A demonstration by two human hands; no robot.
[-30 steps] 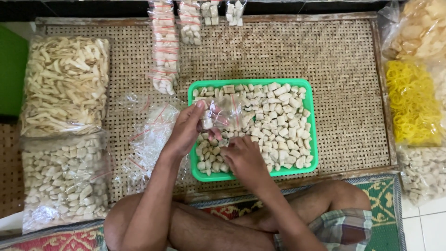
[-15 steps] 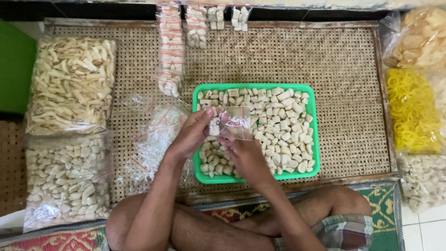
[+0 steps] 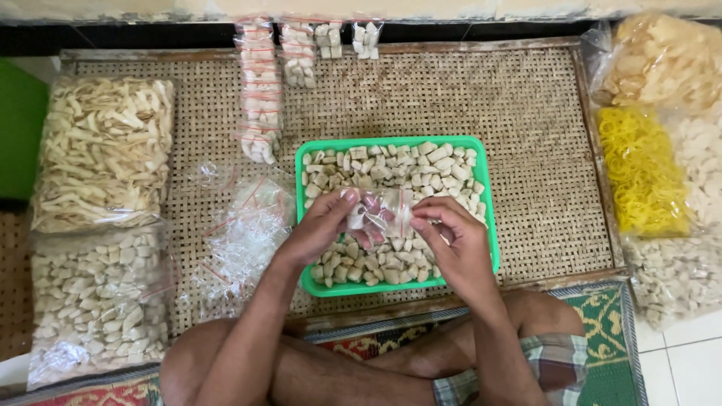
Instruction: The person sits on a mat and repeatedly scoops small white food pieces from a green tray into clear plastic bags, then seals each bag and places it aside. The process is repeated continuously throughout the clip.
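Note:
A green plastic tray (image 3: 487, 225) full of small pale cracker pieces (image 3: 410, 165) sits on a woven rattan mat. Over its middle, both hands hold one small clear plastic bag (image 3: 382, 210) with a few pieces inside. My left hand (image 3: 325, 225) pinches the bag's left side between thumb and fingers. My right hand (image 3: 451, 244) grips its right side, fingers curled over the edge. The bag hangs just above the pieces in the tray.
A heap of empty small clear bags (image 3: 241, 237) lies left of the tray. Strips of filled small bags (image 3: 259, 90) run along the mat's far edge. Large bags of pale crackers (image 3: 101, 150) sit at left; yellow crackers (image 3: 639, 169) and more bags at right.
The hands have stayed over the tray with the small bag. They shifted slightly towards me, and the bag now sits lower between the fingers.

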